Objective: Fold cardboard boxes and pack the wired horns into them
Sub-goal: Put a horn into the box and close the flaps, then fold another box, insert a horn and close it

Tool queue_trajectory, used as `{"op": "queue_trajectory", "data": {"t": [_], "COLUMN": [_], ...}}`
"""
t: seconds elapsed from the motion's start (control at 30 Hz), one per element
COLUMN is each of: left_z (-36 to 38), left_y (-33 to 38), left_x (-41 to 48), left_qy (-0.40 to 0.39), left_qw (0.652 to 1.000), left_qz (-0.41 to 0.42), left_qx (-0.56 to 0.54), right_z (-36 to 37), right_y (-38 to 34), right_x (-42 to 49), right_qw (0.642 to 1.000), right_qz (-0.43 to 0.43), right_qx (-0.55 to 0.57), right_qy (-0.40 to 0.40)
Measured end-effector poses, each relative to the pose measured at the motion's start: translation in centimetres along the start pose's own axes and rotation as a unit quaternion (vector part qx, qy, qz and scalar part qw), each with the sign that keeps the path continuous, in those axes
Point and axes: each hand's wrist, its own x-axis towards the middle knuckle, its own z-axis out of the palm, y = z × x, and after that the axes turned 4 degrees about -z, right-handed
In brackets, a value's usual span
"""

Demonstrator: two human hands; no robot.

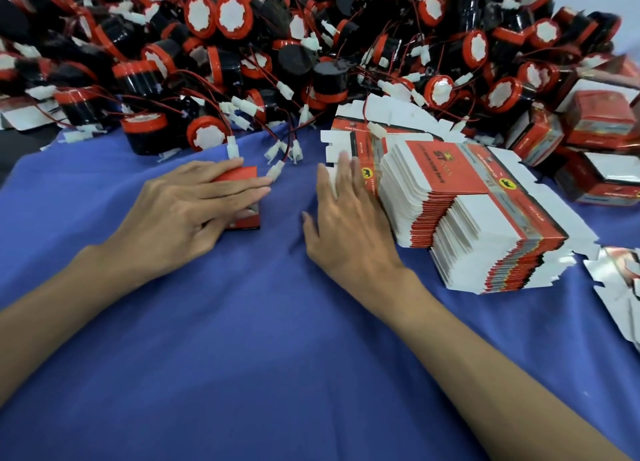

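My left hand (194,208) lies over a small red folded box (244,178) on the blue cloth (242,339), fingers stretched across its top and thumb by its near side. My right hand (343,215) reaches with straight fingers to the flat box blanks (349,149) at the left end of a tall stack of red and white unfolded boxes (485,218). A big heap of black and red wired horns (242,62) with white connectors fills the far side of the table.
Several folded, packed red boxes (595,142) pile up at the far right. Loose silvery blanks (620,287) lie at the right edge. Stray white connectors on red-black wires (287,152) rest on the cloth between my hands.
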Motion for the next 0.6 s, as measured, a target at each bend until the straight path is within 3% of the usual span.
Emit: {"op": "queue_trajectory", "data": {"t": [0.17,0.33,0.43,0.53,0.6], "left_z": [0.5,0.5,0.4,-0.2,-0.6], "left_y": [-0.1,0.2,-0.3,-0.8,-1.0], "left_x": [0.2,-0.1,-0.4,-0.3,-0.1], "left_qy": [0.03,0.037,0.047,0.009,0.021], "left_qw": [0.998,0.998,0.988,0.965,0.963], "left_qz": [-0.025,-0.042,-0.138,-0.243,-0.238], "left_qx": [-0.052,0.009,0.06,0.098,0.128], "right_z": [0.2,-0.2,-0.4,-1.5,-1.6], "right_y": [0.2,-1.0,-1.1,-0.4,-0.3], "right_x": [0.8,0.0,-0.6,-0.9,-0.8], "right_qw": [0.994,0.982,0.971,0.962,0.935], "right_qz": [0.082,0.046,0.032,0.02,-0.041], "right_qx": [-0.078,-0.174,-0.225,-0.212,-0.179], "right_qy": [-0.007,0.053,0.068,0.173,0.302]}}
